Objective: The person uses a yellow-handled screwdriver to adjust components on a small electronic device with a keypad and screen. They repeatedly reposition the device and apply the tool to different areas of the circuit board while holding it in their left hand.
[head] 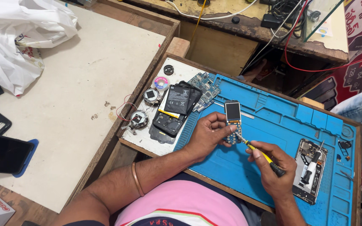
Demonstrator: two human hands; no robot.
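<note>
Blue mat [273,121] under screwdriver [259,153], board [233,121]

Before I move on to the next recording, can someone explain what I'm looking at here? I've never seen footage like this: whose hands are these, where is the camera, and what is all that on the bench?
There is no machine here. One camera sits on a person's head and looks down, so the two bare hands are that person's own.

The left hand steadies a small phone board with a little screen and a keypad area. It lies on a blue work mat. The right hand has a pen-like grip on a yellow-shafted screwdriver, its tip at the lower part of the board.

Left of the mat lie a black phone battery on an opened phone, a bare circuit board and small round parts. At the mat's right end lies another opened phone with a tool resting on it. A white plastic bag sits on the pale table far left.
</note>
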